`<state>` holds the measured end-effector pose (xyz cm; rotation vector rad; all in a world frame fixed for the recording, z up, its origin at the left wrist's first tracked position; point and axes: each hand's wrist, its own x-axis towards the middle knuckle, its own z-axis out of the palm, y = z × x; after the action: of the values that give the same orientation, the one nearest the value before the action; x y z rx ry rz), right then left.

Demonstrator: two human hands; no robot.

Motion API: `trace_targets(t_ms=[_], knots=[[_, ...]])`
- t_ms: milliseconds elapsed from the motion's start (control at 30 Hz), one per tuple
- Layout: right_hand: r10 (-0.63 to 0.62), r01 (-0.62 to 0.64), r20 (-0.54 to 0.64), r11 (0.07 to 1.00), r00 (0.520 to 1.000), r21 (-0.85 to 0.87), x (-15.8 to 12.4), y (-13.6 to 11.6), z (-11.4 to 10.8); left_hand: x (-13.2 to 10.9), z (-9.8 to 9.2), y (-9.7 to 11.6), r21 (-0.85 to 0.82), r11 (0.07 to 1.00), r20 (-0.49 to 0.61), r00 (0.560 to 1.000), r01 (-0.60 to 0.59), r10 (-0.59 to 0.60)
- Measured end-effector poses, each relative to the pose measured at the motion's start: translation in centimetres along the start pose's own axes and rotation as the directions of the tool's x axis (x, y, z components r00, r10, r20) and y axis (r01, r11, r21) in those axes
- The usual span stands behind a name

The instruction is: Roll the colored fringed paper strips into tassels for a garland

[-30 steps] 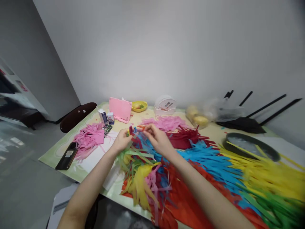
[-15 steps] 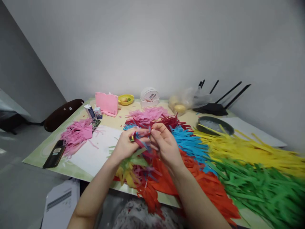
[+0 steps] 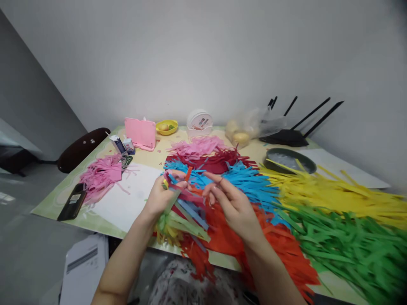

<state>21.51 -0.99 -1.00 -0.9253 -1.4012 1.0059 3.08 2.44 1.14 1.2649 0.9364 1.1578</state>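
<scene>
My left hand [image 3: 161, 195] is closed around the top of a mixed bundle of paper strips [image 3: 182, 212] in green, yellow, blue, pink and red, held just above the table's near edge. The strips hang down and fan out toward me. My right hand [image 3: 233, 202] is beside the bundle on its right, fingers partly spread, with fingertips touching the strips near the top. Under both hands lies a pile of orange-red strips [image 3: 280, 250], with blue strips [image 3: 251, 184] behind it.
Piles of yellow strips [image 3: 333, 192], green strips [image 3: 349, 245], dark red strips [image 3: 219, 160] and pink strips [image 3: 101, 176] cover the table [image 3: 57, 199]. A black phone [image 3: 71, 202], white sheet [image 3: 127, 197], pink stand [image 3: 140, 133], yellow bowl [image 3: 167, 126], dark tray [image 3: 288, 159] and plastic bag [image 3: 244, 129] sit farther back.
The view has swung right and down, showing more green and yellow strips. My right hand has loosened from the bundle's top, its fingers now spread. The left hand keeps its grip.
</scene>
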Motion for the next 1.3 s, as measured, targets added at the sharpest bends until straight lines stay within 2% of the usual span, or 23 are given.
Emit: trace_targets(t_ms=[100, 200, 433, 733, 900, 1067, 1133, 1233, 1300], knots=[[-0.026, 0.027, -0.073, 1.000, 0.997, 0.013, -0.8, -0.2, -0.1, -0.7, -0.5, -0.2, -0.047, 0.995, 0.011, 0.996, 0.084, -0.083], [-0.035, 0.034, -0.098, 0.999, 0.995, -0.013, -1.2, -0.4, 0.3, -1.3, -0.9, -0.7, -0.067, 0.989, 0.045, 0.991, 0.128, -0.125], [0.002, -0.011, -0.052, 0.985, 0.999, -0.175, -1.1, -0.7, 2.2, -1.9, -1.1, -1.5, -0.088, 0.965, 0.085, 0.967, 0.247, -0.240], [0.067, -0.066, 0.000, 0.992, 0.998, -0.109, -0.7, -0.7, 2.3, -1.7, -1.2, -1.8, -0.095, 0.958, 0.108, 0.960, 0.269, -0.259], [0.128, -0.126, 0.050, 0.991, 0.990, -0.044, -0.5, -0.6, 2.2, -1.8, -1.1, -1.4, -0.002, 0.983, 0.167, 0.970, 0.182, -0.179], [0.206, -0.211, 0.054, 0.969, 0.977, 0.128, -0.1, -0.5, 2.0, -1.6, -1.3, -0.6, 0.144, 0.987, 0.174, 0.980, 0.068, -0.093], [0.239, -0.254, 0.099, 0.951, 0.966, 0.179, 0.2, -0.4, 1.7, -1.3, -1.3, -0.2, 0.216, 0.976, 0.213, 0.973, 0.039, -0.086], [0.253, -0.289, 0.194, 0.938, 0.948, 0.191, 0.6, 0.1, 1.2, -0.7, -1.3, 0.2, 0.288, 0.958, 0.304, 0.949, -0.009, -0.083], [0.234, -0.263, 0.195, 0.955, 0.952, 0.139, 0.8, 0.3, 0.9, -0.4, -1.1, 0.4, 0.320, 0.947, 0.315, 0.946, -0.025, -0.081]])
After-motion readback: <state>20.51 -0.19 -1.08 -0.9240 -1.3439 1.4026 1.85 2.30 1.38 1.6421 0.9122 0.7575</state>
